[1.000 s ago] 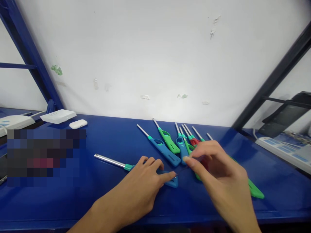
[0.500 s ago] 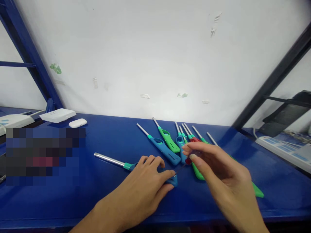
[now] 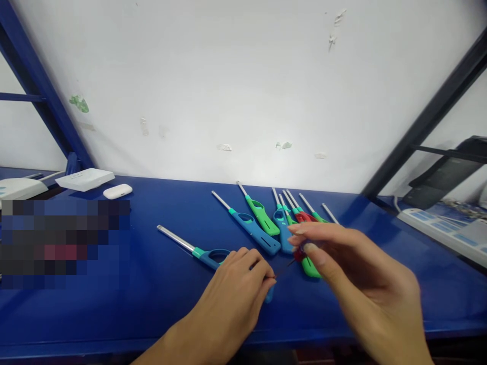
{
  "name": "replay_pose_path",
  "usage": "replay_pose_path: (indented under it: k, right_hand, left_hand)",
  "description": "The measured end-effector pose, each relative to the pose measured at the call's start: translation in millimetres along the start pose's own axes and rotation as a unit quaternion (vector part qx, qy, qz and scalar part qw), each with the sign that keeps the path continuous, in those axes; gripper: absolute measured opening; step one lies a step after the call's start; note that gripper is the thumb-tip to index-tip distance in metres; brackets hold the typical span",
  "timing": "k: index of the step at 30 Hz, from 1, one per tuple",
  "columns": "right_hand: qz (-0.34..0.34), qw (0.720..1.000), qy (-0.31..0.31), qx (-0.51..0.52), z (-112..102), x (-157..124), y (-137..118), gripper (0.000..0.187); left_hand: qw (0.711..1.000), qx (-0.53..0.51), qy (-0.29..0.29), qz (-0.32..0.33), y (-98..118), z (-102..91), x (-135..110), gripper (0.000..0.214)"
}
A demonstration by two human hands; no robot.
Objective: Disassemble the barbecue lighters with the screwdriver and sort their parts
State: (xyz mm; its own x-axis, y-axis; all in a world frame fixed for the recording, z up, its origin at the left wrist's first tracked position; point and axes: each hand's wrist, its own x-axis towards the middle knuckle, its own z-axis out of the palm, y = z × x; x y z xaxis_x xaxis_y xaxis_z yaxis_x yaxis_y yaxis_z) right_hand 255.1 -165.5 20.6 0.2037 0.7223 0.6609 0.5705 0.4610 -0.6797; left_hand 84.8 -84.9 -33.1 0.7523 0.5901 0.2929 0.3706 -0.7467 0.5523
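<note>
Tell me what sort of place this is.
Probably a workshop bench: a blue tabletop, frame posts rising either side, and several long-necked lighters lying on it.

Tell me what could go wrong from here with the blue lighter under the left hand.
The thin red-handled tool in the right hand points toward the left hand, so a slip might jab it. The blue lighter could slide on the glossy table if the left hand's hold loosens. The right hand might also nudge the green lighter close beside it.
</note>
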Motion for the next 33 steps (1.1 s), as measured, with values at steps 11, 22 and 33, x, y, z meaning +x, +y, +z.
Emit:
replay_pose_path:
  k: [11, 22, 33]
  right_hand:
    - [0.055, 0.979, 0.197, -0.013, -9, -1, -10, 0.017]
    - [0.108, 0.993, 0.027, -0.028, -4, 9, 19, 0.023]
    - [0.089, 0.986, -0.082, -0.115, 2, 3, 27, 0.018]
  left_hand:
    - [0.997, -0.051, -0.037, -0.032, 4, -9.0, -5, 0.017]
    - [0.999, 0.003, -0.037, -0.027, -4, 1.8, 4, 0.007]
    - [0.992, 0.121, -0.026, 0.015, -5, 2.4, 4, 0.01]
